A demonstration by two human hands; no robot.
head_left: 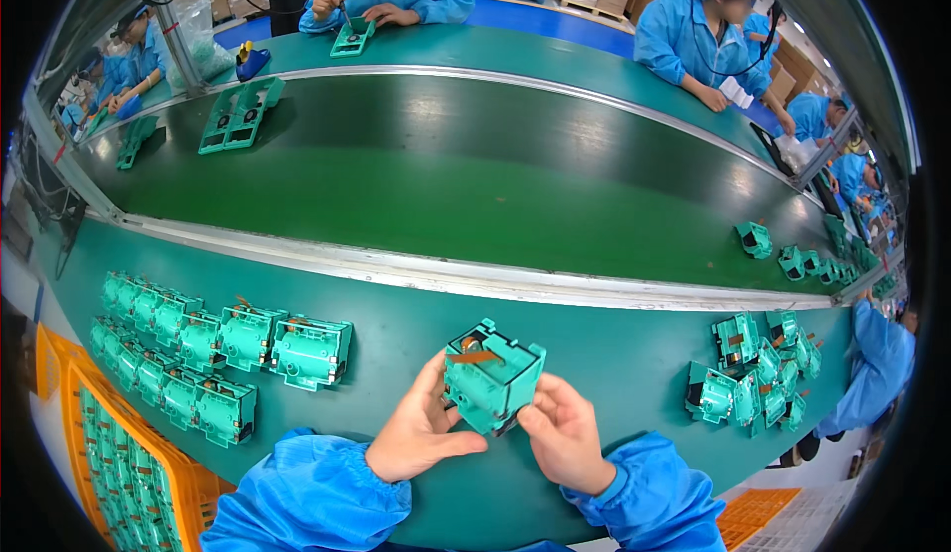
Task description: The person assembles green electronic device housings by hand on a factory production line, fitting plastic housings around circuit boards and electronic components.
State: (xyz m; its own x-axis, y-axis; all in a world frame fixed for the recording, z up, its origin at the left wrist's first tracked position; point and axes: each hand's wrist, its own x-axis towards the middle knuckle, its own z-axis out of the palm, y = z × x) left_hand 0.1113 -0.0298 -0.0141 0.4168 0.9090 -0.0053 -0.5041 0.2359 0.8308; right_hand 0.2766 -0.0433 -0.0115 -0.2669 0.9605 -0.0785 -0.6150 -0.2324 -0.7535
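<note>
Between my two hands, above the green table (396,354), is a green plastic housing (492,386) with a brown strip across its upper side and dark parts inside. My left hand (421,423) grips it from the left, with the thumb stretched out below. On the lower right corner, the fingers of my right hand (567,433) close round its edge. Two rows of similar green housings (312,352) stand on the table to the left. A looser cluster of the same housings (738,342) lies to the right, some tilted.
Beyond a pale rail (446,275) runs a green conveyor belt (446,185) carrying green panels (241,116) and small housings (755,240). An orange crate (84,384) full of housings stands at lower left. Co-workers in blue sit across the belt; a blue sleeve (867,369) shows at right.
</note>
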